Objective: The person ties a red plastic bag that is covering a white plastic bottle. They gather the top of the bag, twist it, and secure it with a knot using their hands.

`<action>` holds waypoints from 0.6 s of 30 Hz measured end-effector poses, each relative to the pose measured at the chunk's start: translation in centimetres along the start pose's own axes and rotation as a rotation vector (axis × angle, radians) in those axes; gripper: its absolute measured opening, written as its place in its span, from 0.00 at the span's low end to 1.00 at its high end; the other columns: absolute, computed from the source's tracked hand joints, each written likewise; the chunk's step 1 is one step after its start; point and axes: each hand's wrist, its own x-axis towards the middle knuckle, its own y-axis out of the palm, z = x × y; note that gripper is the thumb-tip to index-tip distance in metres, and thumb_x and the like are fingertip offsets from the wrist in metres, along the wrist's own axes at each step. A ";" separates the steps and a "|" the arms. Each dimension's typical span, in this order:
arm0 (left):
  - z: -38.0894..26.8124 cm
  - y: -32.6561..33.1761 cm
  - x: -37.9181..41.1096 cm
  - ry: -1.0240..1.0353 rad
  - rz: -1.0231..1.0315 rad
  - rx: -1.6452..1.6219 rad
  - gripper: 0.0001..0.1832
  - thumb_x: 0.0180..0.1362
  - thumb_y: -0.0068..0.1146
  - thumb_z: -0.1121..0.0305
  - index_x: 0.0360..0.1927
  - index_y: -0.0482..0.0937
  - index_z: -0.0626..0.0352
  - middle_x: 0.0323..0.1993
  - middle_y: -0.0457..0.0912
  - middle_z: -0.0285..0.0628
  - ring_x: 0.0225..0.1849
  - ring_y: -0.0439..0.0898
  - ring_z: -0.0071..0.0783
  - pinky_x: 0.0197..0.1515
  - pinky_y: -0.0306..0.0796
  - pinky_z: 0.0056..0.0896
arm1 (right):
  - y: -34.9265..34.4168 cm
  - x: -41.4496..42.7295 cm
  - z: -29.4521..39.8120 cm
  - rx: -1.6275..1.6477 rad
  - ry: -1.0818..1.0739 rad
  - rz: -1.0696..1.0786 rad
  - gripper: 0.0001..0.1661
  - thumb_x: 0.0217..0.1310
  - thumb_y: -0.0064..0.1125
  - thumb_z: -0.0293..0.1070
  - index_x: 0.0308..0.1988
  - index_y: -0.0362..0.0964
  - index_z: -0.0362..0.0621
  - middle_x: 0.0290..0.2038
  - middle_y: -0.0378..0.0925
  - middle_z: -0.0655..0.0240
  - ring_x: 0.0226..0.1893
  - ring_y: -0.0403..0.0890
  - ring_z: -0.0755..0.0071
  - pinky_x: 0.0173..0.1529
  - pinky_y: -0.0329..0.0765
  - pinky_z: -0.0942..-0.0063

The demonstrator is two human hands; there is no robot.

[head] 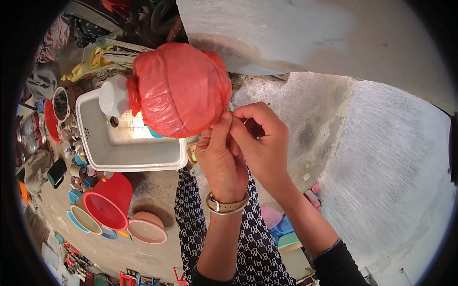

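A round bulging cover of thin red plastic (182, 89) fills the upper middle, bunched at its left around a white faceted piece (113, 95). What the plastic wraps is hidden. At its lower right edge my left hand (222, 161), with a tan strap at the wrist, pinches with thumb and fingers. My right hand (263, 134) meets it there, thumb and forefinger closed on something small and thin, perhaps the plastic's edge or a tie; which one I cannot tell. Both hands' fingertips are close together.
Behind the red cover is a white rectangular sink basin (136, 167). On the floor at lower left lie a red bucket (107, 203), a pink basin (147, 228) and several small containers. A rough grey wall (386, 161) rises at right. A green-rimmed basin (289, 242) sits beside my legs.
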 end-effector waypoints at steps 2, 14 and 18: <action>-0.1 0.0 -0.1 0.020 0.024 0.011 0.08 0.61 0.54 0.71 0.25 0.74 0.54 0.17 0.67 0.23 0.15 0.56 0.10 0.18 0.48 0.16 | -0.1 -0.1 0.2 -0.031 -0.002 0.017 0.03 0.52 0.60 0.19 0.30 0.73 0.36 0.28 0.74 0.71 0.25 0.72 0.86 0.29 0.68 0.85; -0.3 -0.6 0.1 0.016 0.126 0.026 0.07 0.63 0.51 0.69 0.30 0.75 0.59 0.14 0.63 0.23 0.15 0.54 0.10 0.17 0.46 0.19 | -1.0 -0.3 -0.4 0.074 0.040 0.083 0.03 0.51 0.59 0.21 0.31 0.74 0.36 0.29 0.76 0.66 0.23 0.76 0.80 0.27 0.71 0.82; -0.4 -0.7 0.2 0.053 0.172 0.063 0.08 0.64 0.50 0.68 0.35 0.76 0.63 0.17 0.68 0.26 0.14 0.53 0.11 0.16 0.46 0.18 | -1.6 0.8 0.4 0.181 0.207 0.108 0.04 0.56 0.56 0.23 0.32 0.75 0.32 0.30 0.78 0.66 0.27 0.77 0.83 0.31 0.72 0.84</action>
